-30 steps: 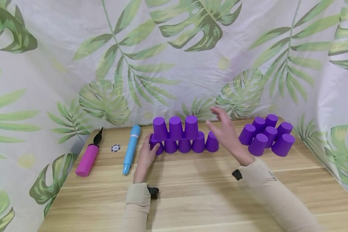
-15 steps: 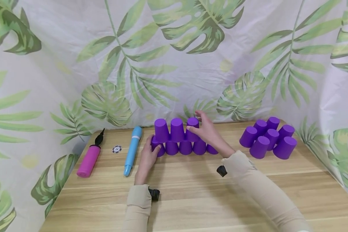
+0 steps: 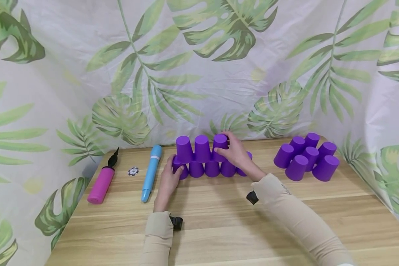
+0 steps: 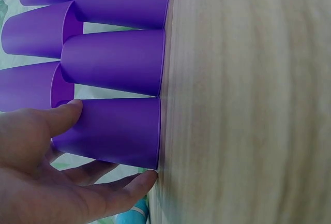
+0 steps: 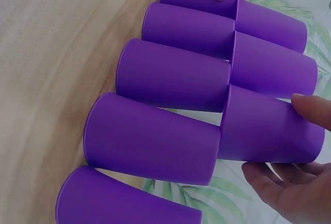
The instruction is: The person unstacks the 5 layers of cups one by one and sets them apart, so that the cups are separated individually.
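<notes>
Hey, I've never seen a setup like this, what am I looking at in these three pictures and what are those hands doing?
No machine here: a person works with two bare hands and wears three cameras. The wide picture comes from a head camera looking down at a wooden table. The two close-ups come from cameras on each wrist, so the cups look sideways there.

On the table stands a two-row stack of upside-down purple cups. The left hand touches the bottom end cup with straight fingers. The right hand has its grip around the top row's right-end cup. To the right sits a loose group of purple cups. To the left lie a blue pen-like tube, a pink pump and a small round chip.
</notes>
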{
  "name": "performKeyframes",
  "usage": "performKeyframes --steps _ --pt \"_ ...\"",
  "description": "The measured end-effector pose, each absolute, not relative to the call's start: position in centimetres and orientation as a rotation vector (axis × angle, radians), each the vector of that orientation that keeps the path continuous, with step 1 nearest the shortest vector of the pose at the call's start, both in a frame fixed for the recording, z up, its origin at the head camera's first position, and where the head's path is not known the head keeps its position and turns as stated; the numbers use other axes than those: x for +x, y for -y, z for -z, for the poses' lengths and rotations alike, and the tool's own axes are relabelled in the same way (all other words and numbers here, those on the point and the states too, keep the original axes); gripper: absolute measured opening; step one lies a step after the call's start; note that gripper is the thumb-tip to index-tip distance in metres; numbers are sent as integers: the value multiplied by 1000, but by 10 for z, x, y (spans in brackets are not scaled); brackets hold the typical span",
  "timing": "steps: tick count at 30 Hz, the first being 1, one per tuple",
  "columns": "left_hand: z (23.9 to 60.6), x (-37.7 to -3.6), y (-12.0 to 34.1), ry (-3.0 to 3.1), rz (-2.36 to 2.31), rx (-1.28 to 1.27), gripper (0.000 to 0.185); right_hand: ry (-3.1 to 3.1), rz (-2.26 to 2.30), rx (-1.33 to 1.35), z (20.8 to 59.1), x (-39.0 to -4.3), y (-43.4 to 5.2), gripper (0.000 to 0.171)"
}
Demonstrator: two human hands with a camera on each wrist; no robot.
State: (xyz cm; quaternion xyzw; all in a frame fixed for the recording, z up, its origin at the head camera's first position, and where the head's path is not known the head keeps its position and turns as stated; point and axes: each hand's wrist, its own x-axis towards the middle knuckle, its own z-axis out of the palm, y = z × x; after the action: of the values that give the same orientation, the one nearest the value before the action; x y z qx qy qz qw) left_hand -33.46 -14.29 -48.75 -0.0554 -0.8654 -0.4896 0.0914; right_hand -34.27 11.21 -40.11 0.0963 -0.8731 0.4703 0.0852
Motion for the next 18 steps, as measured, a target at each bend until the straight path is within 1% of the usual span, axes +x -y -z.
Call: performKeyframes --steps 4,10,14,18 --pt "489 -335 142 2580 1465 -154 59 2515 -1499 254 400 -329 -122 62" --pt "489 -336 140 2585 1473 -149 59 2333 -1599 233 394 -287 -151 61" --pt "489 -337 141 2590 1472 -153 59 2280 -1554 200 387 -259 -178 62" --pt "488 -338 142 2595 1474 -155 60 2267 -1415 124 380 -236 -210 63"
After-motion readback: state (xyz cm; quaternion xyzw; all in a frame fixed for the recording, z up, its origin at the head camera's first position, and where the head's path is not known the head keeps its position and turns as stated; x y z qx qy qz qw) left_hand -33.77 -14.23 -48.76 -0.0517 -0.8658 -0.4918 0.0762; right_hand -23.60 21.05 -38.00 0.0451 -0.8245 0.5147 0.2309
